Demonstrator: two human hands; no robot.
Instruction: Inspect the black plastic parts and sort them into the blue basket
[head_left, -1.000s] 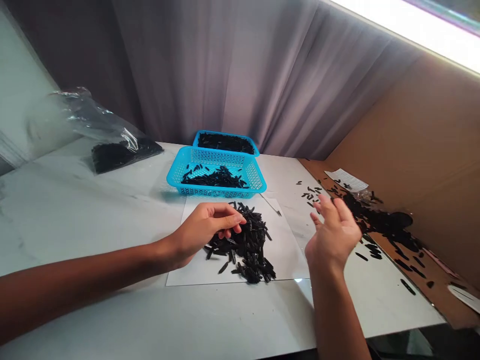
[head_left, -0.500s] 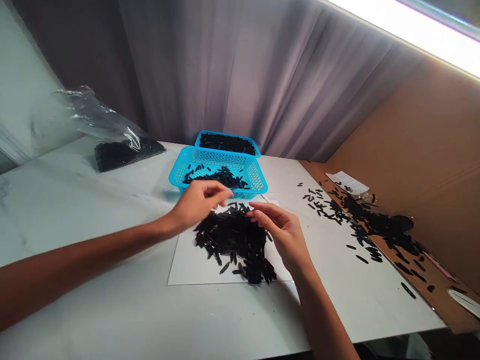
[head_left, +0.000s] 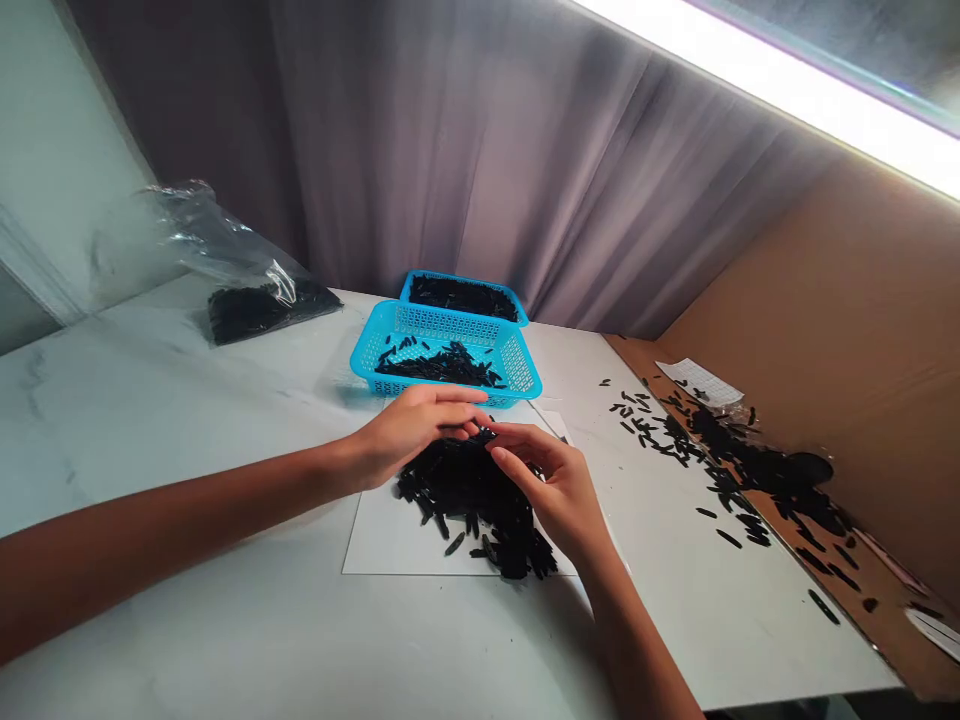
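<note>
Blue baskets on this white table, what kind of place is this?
It looks like a small workroom, maybe. A blue plastic mesh basket holds small black pieces, a clear plastic bag holds more, and a brown cardboard sheet stands alongside.

The only view looks from the person's head, forward and down onto a white worktop (head_left: 225, 480). It sits close above the left hand (head_left: 412, 435) and right hand (head_left: 559, 490), which lie in the lower middle of the frame. It faces a grey curtain (head_left: 450, 170) beyond the far edge, with a cardboard wall (head_left: 825, 300) to the right. The whole frame leans, with the worktop's far edge sloping down rightward.
</note>
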